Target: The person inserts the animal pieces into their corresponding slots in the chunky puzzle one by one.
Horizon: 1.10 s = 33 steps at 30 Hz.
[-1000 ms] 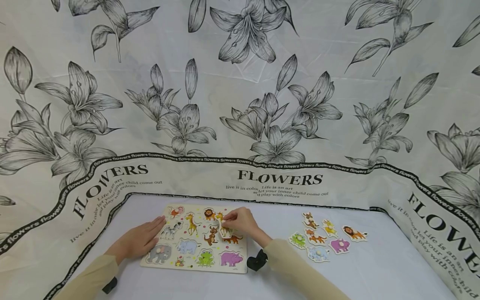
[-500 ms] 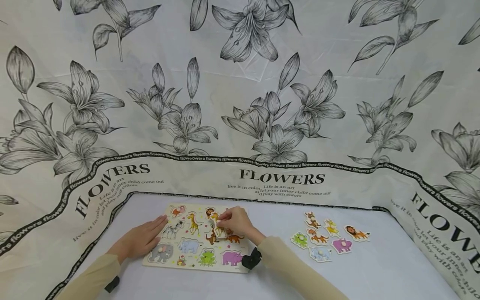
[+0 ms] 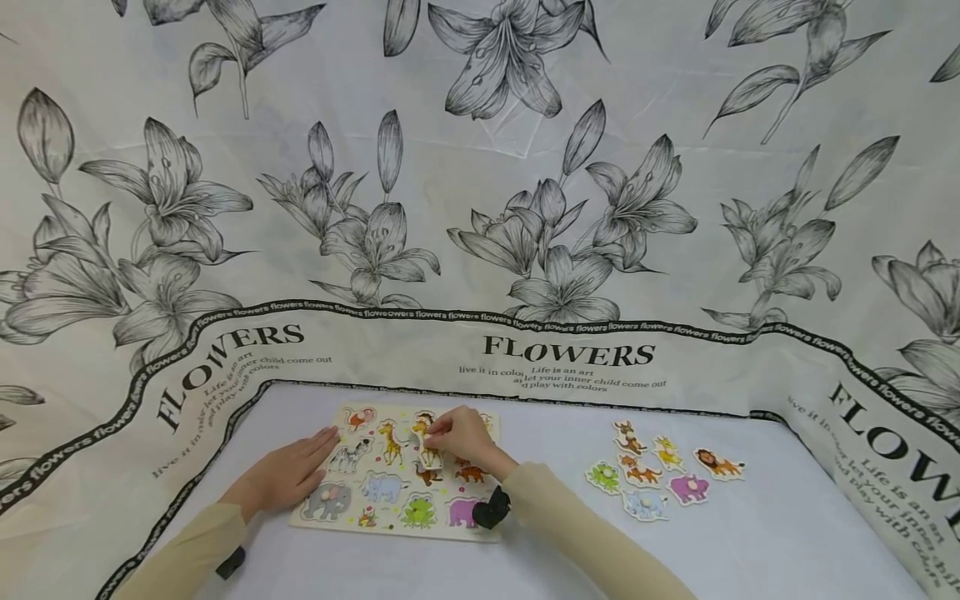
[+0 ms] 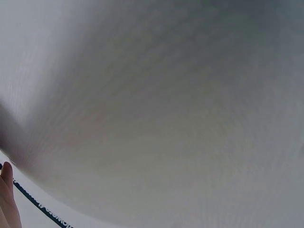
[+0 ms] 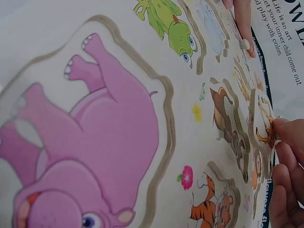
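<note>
My right hand (image 3: 467, 437) pinches a giraffe puzzle piece (image 3: 428, 452) between thumb and fingers, over the upper middle of an animal puzzle board (image 3: 408, 533). The piece overlaps the lion and kangaroo pictures in the head view, just right of the board's printed giraffe (image 3: 392, 443). Seen from the right wrist, the giraffe piece (image 5: 262, 124) stands tilted, close over the board. My left hand (image 3: 288, 471) lies with its fingers straight on the board's left edge, near the zebra (image 3: 350, 456) and the grey elephant (image 3: 326, 502). The left wrist view is mostly blurred white.
Several loose pieces lie on the white table right of the board: a frog (image 3: 602, 477), tiger (image 3: 639, 470), lion (image 3: 718, 463), purple hippo (image 3: 687, 489) and blue elephant (image 3: 645, 505) among them. A flower-printed cloth (image 3: 390, 358) rises behind and at both sides.
My right hand has carried the giraffe piece leftward over the board, from beside the tiger picture toward the printed giraffe. My left hand has kept its place on the board.
</note>
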Tool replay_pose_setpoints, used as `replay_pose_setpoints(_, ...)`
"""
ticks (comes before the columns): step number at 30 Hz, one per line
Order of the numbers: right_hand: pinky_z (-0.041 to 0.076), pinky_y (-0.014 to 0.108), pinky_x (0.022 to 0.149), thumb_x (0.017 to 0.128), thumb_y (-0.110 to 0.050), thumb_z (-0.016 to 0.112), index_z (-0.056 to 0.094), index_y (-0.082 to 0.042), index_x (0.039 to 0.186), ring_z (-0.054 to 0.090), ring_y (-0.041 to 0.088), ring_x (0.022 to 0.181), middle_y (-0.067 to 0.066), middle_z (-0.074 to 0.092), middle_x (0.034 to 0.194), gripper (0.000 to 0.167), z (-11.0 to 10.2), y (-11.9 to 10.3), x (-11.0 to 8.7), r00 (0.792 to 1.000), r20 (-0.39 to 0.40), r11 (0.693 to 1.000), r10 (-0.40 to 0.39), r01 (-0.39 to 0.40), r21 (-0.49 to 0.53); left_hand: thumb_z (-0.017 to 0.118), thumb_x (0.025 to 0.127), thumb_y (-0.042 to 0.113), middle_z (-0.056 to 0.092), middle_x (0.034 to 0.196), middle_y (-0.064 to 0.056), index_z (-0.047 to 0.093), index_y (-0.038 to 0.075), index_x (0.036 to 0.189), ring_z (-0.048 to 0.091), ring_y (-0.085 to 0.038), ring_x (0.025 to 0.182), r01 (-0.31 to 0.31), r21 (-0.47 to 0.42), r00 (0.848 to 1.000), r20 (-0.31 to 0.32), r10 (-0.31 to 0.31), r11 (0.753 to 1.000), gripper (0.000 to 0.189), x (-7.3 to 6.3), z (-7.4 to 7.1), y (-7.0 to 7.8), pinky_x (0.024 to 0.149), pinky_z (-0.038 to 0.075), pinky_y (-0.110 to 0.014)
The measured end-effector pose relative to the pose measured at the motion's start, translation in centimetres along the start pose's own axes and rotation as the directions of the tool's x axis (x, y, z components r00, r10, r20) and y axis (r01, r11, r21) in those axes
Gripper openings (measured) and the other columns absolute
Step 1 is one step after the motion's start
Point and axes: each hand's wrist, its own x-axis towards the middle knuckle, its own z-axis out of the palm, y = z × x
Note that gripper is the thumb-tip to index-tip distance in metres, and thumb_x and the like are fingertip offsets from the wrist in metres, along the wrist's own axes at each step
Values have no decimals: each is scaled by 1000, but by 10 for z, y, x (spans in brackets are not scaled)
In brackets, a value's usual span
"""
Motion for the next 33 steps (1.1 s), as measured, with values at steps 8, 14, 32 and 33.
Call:
replay_pose_setpoints(8,47,18,53,79,-19,79,78,-10,87,56,3,59,3,74,80,12,9,-6,7,1000,5,999,5,-5,-38,42,101,28,35,153,-19,36,-3,145,37,-35,140,12,-11,1000,14,-11,1000,55,0,0,0,113,37,-46)
replay_pose_setpoints(14,48,18,54,79,-17,79,78,-9,87,59,4,61,6,75,85,12,15,-10,10,1000,5,999,11,-10,-34,42,101,28,35,153,-18,35,-3,146,36,-35,140,20,-18,1000,20,-20,1000,55,1,2,-1,113,36,-46)
replay_pose_setpoints(32,49,20,54,79,-19,79,77,-10,85,61,7,62,5,74,81,11,35,-21,16,1000,-17,998,1,-2,-55,41,101,27,35,152,-20,36,-5,145,37,-36,139,-3,-1,1000,0,3,1000,54,1,2,-1,113,37,-46)
replay_pose_setpoints(33,49,20,54,80,-19,79,78,-10,85,61,7,63,4,74,81,11,36,-22,16,1000,-17,998,10,-11,-61,42,101,27,35,152,-20,37,-5,144,37,-36,139,-5,1,1000,0,5,1000,54,1,2,-1,113,37,-46)
